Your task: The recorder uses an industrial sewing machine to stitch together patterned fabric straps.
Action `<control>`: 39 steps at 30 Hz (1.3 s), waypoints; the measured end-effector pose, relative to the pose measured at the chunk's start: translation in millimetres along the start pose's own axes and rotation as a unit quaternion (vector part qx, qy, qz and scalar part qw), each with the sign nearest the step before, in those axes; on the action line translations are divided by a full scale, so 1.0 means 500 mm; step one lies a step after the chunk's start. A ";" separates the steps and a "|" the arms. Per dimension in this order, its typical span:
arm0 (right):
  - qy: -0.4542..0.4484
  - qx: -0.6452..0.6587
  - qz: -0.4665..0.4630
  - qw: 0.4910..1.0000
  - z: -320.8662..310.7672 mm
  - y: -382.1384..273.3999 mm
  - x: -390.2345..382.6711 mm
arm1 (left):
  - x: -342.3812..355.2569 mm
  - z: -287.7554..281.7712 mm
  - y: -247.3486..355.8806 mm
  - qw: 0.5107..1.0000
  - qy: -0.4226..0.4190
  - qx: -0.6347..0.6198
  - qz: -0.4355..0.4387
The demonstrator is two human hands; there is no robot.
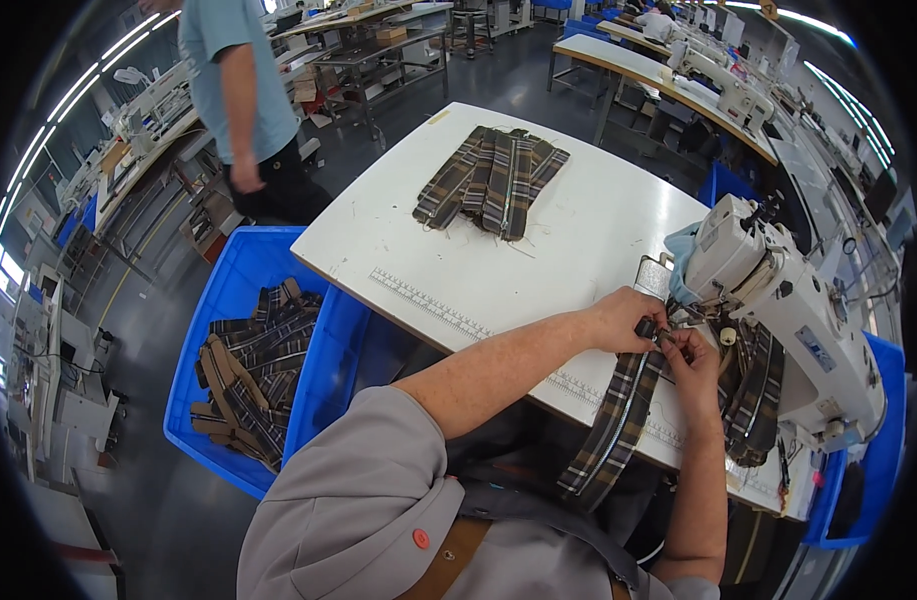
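Note:
My left hand (620,320) and my right hand (690,362) meet beside the white sewing machine (808,335), both with fingers closed on the upper end of a plaid fabric strip (610,430) with a zipper along it, near a small dark piece at the fingertips. The strip hangs over the table's front edge toward my lap. More plaid strips (753,400) are bunched under the machine's arm, right of my right hand. A metal plate (653,277) sits behind my left hand. The needle area is partly hidden.
A stack of plaid strips (493,180) lies on the white table (378,220). A blue bin (193,400) of fabric pieces stands at left, another blue bin (883,380) at right. A person in light blue (218,90) is beyond the table's left corner. Other workbenches (658,75) stand behind.

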State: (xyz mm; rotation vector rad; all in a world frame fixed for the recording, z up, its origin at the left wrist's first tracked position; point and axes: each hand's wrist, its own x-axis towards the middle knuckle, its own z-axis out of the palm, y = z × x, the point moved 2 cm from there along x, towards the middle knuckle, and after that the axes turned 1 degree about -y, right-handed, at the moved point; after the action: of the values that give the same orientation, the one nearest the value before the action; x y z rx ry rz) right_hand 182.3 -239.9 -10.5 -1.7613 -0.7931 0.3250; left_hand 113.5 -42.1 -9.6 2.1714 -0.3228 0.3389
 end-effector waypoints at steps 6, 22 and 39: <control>0.013 -0.035 -0.014 0.999 -0.004 0.008 0.006 | 0.004 0.001 0.000 1.000 0.013 0.007 0.006; 0.122 -0.231 -0.070 0.963 -0.002 -0.006 -0.008 | 0.006 0.017 0.001 0.986 0.095 0.114 0.076; -0.017 -0.399 -0.194 0.896 -0.017 -0.064 -0.040 | -0.016 0.001 0.049 0.959 0.016 0.271 0.084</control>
State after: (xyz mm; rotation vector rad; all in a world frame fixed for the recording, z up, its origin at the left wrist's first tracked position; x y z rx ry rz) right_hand 161.2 -254.4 18.7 -2.2755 -1.4099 -0.2919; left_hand 97.8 -55.7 5.3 2.6774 -0.4350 0.6161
